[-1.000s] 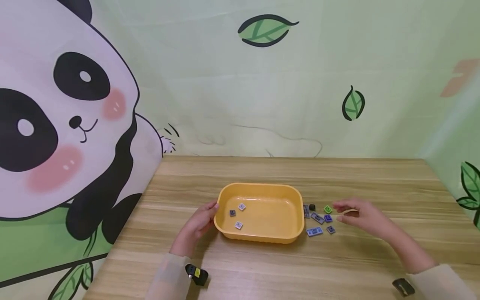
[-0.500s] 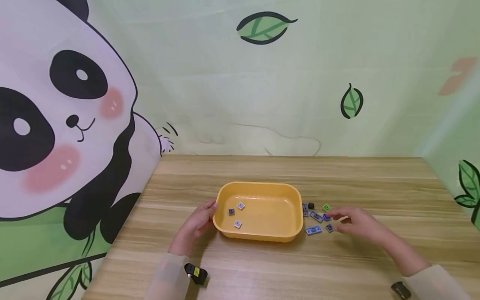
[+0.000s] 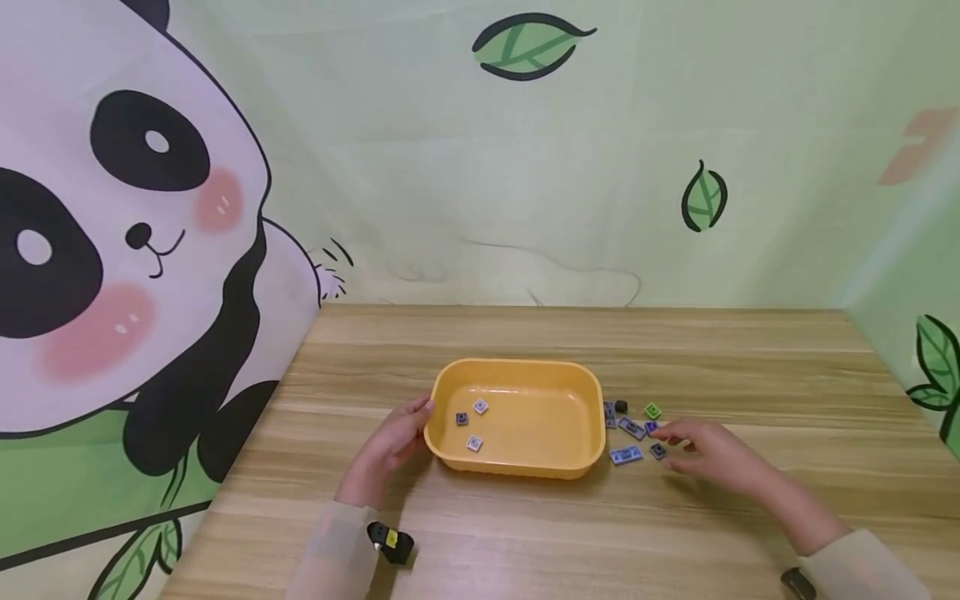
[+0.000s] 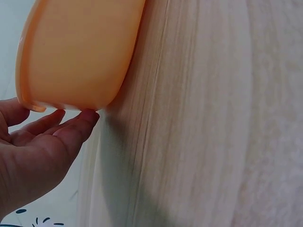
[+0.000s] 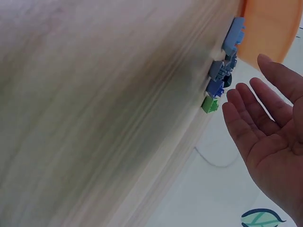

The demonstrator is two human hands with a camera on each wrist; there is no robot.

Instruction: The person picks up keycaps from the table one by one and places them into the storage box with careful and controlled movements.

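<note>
In the head view, a yellow plastic bin [image 3: 528, 472] stands on the table with three small toy bricks inside: two white bricks [image 3: 480, 406] and a dark grey brick [image 3: 461, 418]. My left hand [image 3: 390, 437] holds its left end, thumb at the rim and fingers against the outer wall. Loose bricks lie beside the bin's right end. Among them are a green brick [image 3: 652, 411], a blue brick [image 3: 651, 427], a light blue brick [image 3: 626, 455] and a grey brick [image 3: 657, 451]. Over the group's right edge hovers my right hand [image 3: 712, 454], fingers apart and holding nothing.
Several of the loose bricks, including a black brick [image 3: 621, 407] and a long grey brick [image 3: 632, 427], lie close to the bin. The wooden table [image 3: 525, 542] ends at a cloth backdrop [image 3: 420, 167] printed with a panda and leaves.
My right hand has moved slightly left and toward me, from beside the green brick to beside the blue and grey bricks. The left hand stays on the bin. The view has shifted slightly.
</note>
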